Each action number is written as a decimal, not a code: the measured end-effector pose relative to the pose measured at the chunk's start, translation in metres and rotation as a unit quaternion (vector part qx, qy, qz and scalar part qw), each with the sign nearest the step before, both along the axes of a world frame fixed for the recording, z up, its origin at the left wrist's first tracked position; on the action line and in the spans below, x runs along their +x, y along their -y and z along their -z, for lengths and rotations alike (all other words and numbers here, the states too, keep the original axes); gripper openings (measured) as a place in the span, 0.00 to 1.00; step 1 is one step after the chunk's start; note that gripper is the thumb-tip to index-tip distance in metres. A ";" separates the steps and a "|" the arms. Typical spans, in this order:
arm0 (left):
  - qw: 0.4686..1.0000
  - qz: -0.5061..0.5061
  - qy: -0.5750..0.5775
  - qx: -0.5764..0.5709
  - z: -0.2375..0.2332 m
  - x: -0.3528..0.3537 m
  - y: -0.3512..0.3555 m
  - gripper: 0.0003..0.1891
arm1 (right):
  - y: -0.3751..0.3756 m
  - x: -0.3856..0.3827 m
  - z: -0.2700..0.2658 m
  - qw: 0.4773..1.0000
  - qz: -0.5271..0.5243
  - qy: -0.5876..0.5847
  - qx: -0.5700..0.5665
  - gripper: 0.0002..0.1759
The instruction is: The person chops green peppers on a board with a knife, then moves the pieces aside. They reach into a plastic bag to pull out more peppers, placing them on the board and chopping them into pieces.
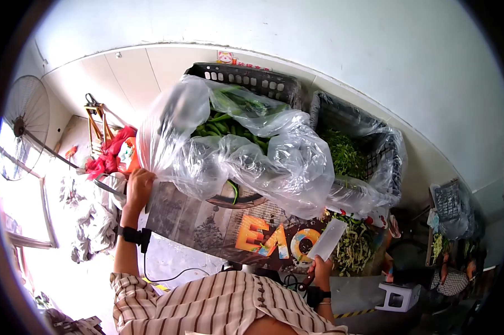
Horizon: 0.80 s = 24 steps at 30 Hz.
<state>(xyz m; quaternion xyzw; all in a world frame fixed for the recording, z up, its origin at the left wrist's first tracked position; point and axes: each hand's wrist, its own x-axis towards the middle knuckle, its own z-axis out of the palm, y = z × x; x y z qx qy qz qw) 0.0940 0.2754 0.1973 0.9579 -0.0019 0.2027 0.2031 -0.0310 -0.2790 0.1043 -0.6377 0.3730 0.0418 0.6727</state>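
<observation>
One cleaver (327,240), handle enclosed by the right hand (320,269) near the right of the tabletop (176,215), angles outward, likely for safety; the left hand (140,187), grip unclear, meets plastic sheeting (199,167) seemingly shielding green chilies (221,127) beyond the tabletop.

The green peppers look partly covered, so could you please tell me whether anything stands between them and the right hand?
Yes, bunched clear plastic lies between the green peppers and the right hand, which holds a cleaver; some peppers show in the opening beyond it.
</observation>
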 end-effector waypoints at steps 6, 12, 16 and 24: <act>0.984 -0.067 -0.119 -0.117 0.118 -0.024 -0.034 0.06 | -0.013 -0.003 -0.011 1.000 -0.003 0.008 0.004 0.07; 0.956 -0.012 -0.115 -0.271 0.158 -0.018 -0.025 0.18 | 0.001 -0.012 0.009 1.000 -0.016 0.008 0.021 0.07; 0.816 -0.097 -0.191 -0.537 0.160 -0.026 -0.037 0.17 | 0.003 -0.011 0.012 1.000 -0.013 0.000 0.018 0.06; 0.965 -0.103 0.100 -0.218 0.025 0.042 -0.023 0.14 | 0.002 -0.008 0.013 1.000 0.000 -0.012 0.006 0.06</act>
